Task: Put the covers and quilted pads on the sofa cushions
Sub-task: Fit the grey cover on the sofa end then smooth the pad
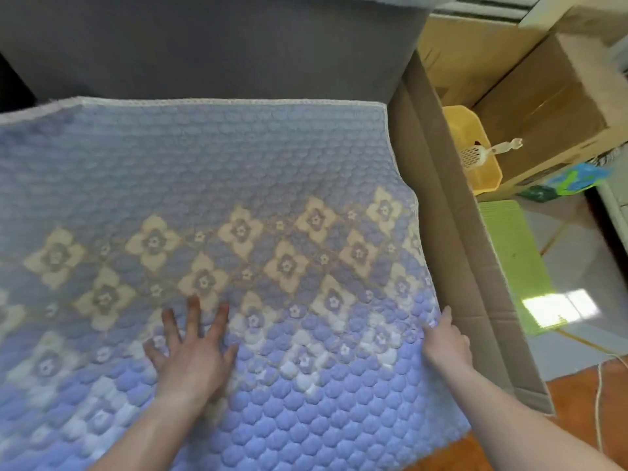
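The quilted pad (217,205), blue with a band of cream flower diamonds, lies spread flat over the sofa seat and fills most of the view. Its far edge, trimmed in white, runs straight along the foot of the grey sofa back (204,45), which rises directly behind the pad. The pad's right edge follows a curving line and meets the cardboard sheet (452,232) standing just beside it, so there is little spare room on that side. Beyond the cardboard, further right of the pad, the floor opens out with a green mat (513,263), a yellow basket (472,147) holding a white scoop (489,153), and stacked cardboard boxes (543,107) near the pad's far right corner. The pad's near edge drops over the seat front, with orange-brown floor (577,402) showing at its near right corner. The pad's left side runs out of view.

The left hand (190,351) lies palm down on the near middle of the pad, fingers straight and spread wide, pointing toward the sofa back, forearm coming in from the near edge. The right hand (445,341) is at the pad's right edge near the cardboard, fingers wrapped over the border and gripping it, thumb side up. The two hands are well apart.
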